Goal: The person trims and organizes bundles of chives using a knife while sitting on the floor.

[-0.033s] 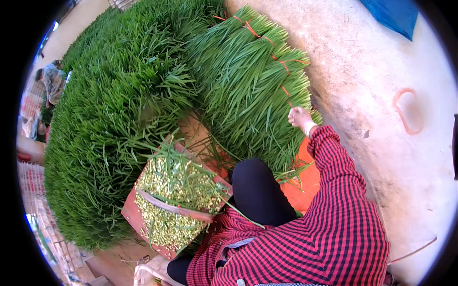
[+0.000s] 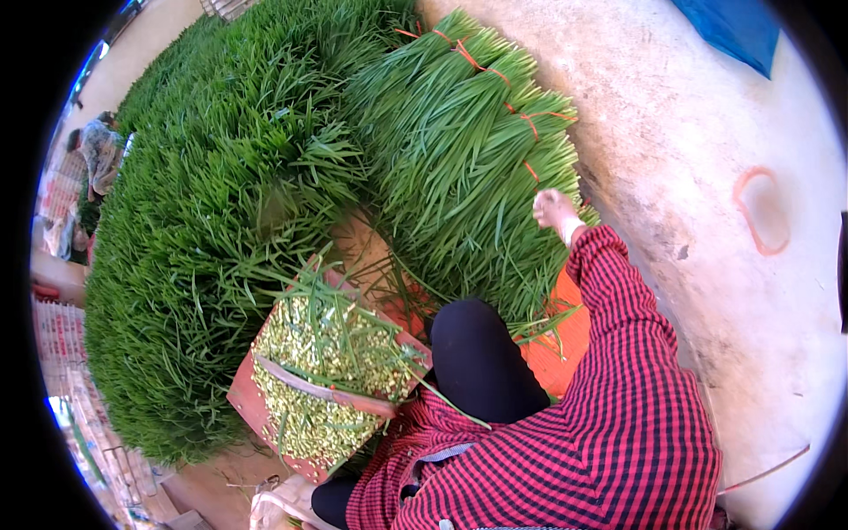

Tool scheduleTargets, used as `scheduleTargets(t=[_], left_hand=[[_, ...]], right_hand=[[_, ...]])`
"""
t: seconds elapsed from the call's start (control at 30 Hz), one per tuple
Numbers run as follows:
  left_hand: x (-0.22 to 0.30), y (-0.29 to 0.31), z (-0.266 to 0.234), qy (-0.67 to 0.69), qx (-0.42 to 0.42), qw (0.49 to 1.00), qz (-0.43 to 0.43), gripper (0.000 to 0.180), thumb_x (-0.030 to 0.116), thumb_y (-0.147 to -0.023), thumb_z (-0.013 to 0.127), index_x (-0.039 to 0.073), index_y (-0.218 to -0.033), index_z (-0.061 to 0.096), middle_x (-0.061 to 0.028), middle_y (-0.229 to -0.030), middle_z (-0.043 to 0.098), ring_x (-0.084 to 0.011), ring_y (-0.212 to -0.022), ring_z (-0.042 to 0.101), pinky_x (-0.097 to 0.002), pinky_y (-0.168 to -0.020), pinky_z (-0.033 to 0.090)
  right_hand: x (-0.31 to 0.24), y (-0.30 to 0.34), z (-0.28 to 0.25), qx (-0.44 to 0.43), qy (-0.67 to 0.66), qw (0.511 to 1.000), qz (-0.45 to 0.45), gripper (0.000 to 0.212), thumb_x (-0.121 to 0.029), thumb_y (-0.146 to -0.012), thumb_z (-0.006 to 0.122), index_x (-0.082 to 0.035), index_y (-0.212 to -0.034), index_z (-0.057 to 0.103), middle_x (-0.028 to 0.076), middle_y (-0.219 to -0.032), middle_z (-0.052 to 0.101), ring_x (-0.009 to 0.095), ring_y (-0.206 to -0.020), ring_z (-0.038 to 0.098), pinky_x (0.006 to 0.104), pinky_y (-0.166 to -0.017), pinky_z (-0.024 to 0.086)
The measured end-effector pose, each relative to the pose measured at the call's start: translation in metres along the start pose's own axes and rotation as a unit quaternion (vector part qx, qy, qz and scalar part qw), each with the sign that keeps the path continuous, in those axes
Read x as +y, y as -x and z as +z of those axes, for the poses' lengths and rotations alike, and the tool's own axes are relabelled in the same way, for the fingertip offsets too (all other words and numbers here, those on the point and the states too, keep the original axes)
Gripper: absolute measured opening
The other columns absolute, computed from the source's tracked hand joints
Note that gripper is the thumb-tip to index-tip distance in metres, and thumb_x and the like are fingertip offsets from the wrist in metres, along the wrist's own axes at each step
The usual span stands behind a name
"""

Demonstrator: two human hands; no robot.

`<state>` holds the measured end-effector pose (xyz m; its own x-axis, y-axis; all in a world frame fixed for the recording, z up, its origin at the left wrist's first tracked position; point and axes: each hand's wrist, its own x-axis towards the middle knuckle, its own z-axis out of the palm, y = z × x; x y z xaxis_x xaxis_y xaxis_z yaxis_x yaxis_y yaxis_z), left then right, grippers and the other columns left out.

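My right hand (image 2: 553,208) reaches out in a red-and-black checked sleeve. Its fingers are curled closed at the pale stem ends of the nearest chive bundles (image 2: 477,168); what they hold is hidden. Those bundles lie side by side with their leaves toward the left, several bound with red ties (image 2: 532,170). A loose red tie end shows just above my hand. My left hand does not show.
A reddish box (image 2: 246,402) of chopped pale stem pieces, crossed by a curved wooden strip (image 2: 327,389), stands by my knee (image 2: 481,353). A large mass of chives (image 2: 212,212) fills the left. Orange sheeting (image 2: 556,349) lies under the bundles. Another person (image 2: 99,155) is far left.
The whole view has shifted slightly. My right hand stays at the same stem ends, its fingers turned a little.
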<state>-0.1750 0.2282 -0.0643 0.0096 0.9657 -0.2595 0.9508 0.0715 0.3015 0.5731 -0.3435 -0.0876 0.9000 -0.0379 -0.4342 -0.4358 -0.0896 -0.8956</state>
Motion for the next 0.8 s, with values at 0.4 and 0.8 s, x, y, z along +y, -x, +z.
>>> scheduleTargets(t=[0.4, 0.8], left_hand=[[0.01, 0.034, -0.029, -0.015, -0.011, 0.999, -0.035, 0.087, 0.032, -0.084, 0.077, -0.003, -0.154, 0.037, -0.0217, -0.147, 0.052, -0.0346, -0.132, 0.053, -0.0398, -0.114, 0.038], [0.113, 0.025, -0.04, 0.371, 0.038, 0.92, 0.12, 0.056, 0.019, -0.1, 0.063, -0.002, -0.148, 0.045, -0.0117, -0.145, 0.052, -0.0208, -0.133, 0.048, -0.0346, -0.114, 0.035]], right_hand=[[-0.101, -0.147, 0.071, 0.255, 0.175, 0.949, 0.067, 0.085, -0.045, -0.08, 0.08, 0.016, -0.134, 0.055, 0.03, -0.145, 0.054, 0.035, -0.137, 0.052, 0.0358, -0.114, 0.039], [-0.097, 0.028, 0.048, 0.152, 0.06, 0.958, -0.236, 0.062, -0.021, -0.075, 0.08, 0.007, -0.125, 0.055, 0.014, -0.109, 0.068, 0.023, -0.097, 0.064, 0.0352, -0.092, 0.051]])
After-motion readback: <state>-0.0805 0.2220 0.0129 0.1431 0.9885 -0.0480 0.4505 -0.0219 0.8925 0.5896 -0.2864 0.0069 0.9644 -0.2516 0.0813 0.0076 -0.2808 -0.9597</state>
